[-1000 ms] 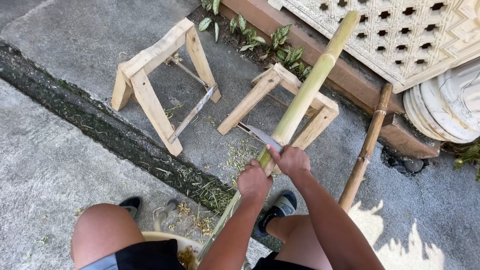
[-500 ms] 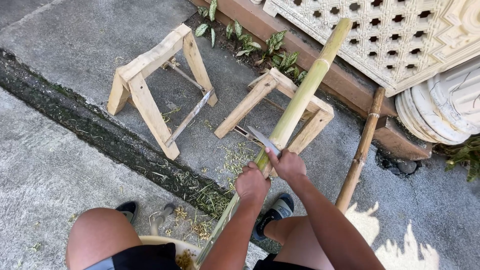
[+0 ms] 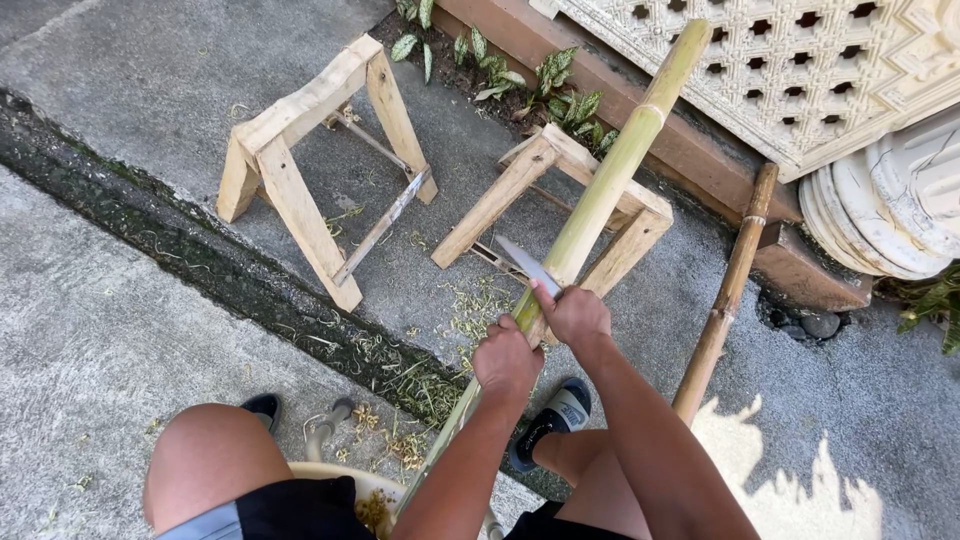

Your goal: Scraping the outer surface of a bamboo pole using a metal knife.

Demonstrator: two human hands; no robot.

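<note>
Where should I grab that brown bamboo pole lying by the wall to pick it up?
Probably around the middle of the brown bamboo pole, from above, on its open left side. It is long and thin, so a middle grip balances it; the wall's ledge crowds its right side.

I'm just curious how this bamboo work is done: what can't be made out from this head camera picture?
- Knife handle: wrapped inside the right hand; only the blade shows.
- Green bamboo pole: its top is cut off by the upper edge, and its lower end is hidden behind the left hand and forearm.
- Pale seat: mostly covered by the legs and cut off by the bottom edge.
- Brown pole: its lower end is hidden behind the right arm.
</note>
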